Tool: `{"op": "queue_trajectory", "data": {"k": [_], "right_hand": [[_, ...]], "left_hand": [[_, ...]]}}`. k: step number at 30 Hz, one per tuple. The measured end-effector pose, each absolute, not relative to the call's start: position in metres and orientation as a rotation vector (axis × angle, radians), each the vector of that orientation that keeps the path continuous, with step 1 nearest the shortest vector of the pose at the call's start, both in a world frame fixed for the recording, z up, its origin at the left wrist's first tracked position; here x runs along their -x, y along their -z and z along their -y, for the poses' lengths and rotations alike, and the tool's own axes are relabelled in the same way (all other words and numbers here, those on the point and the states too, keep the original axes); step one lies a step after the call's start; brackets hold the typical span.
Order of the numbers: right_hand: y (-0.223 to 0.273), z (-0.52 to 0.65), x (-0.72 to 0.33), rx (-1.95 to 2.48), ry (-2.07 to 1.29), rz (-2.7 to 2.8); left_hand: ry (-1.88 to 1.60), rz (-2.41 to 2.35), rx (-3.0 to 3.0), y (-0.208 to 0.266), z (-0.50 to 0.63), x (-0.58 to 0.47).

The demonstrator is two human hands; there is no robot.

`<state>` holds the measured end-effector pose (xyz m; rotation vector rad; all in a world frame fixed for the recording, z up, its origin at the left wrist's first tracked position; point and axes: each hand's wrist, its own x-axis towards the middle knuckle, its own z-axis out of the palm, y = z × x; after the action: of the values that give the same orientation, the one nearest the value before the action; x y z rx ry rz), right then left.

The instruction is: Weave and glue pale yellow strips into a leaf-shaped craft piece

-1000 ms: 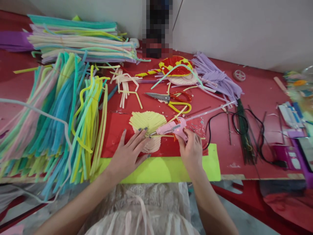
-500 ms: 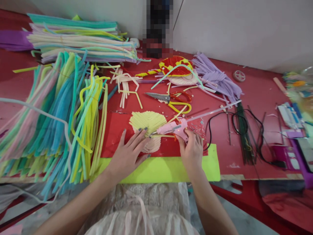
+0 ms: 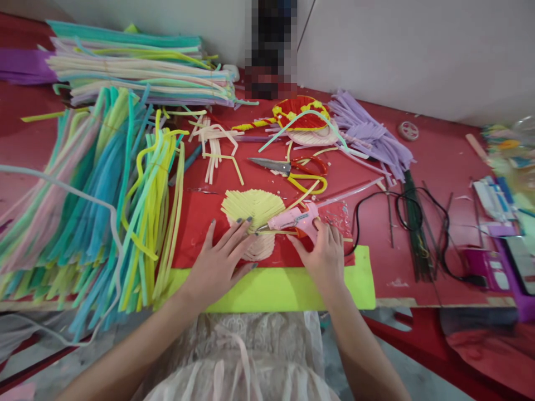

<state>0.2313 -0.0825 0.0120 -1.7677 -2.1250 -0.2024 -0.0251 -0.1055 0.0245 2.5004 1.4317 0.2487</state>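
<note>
My right hand [image 3: 326,256] is wrapped round the handle of a pink hot glue gun [image 3: 288,218], its nozzle pointing left. A clear glue stick [image 3: 349,193] sticks out of the gun's back end. Flat on the work lies my left hand [image 3: 221,262], fingers stretched out and their tips beside the nozzle. Under those fingertips is a leaf-shaped piece of pale yellow pipe cleaners [image 3: 253,203], with a cream ribbed piece [image 3: 264,249] below it. A thin yellow pipe cleaner [image 3: 279,231] runs under the gun towards my right hand.
Scissors [image 3: 288,170] lie beyond the work. Bundles of coloured pipe cleaners [image 3: 96,167] fill the left side, and purple ones [image 3: 368,128] lie at the back right. A red and yellow craft piece [image 3: 298,113] rests behind the scissors. A black cord [image 3: 447,239] loops on the right.
The glue gun has shifted slightly left, and less of the glue stick reaches out to the right. My right thumb has moved left, off the handle. My left hand has stayed put.
</note>
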Motion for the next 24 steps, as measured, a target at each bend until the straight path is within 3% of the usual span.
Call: {"op": "queue_trajectory", "data": {"k": [24], "right_hand": [[-0.0126, 0.0877, -0.2321, 1.719, 0.241, 2.124]], "left_hand": [[-0.254, -1.438, -2.506, -0.0253, 0.1052, 0.024]]}}
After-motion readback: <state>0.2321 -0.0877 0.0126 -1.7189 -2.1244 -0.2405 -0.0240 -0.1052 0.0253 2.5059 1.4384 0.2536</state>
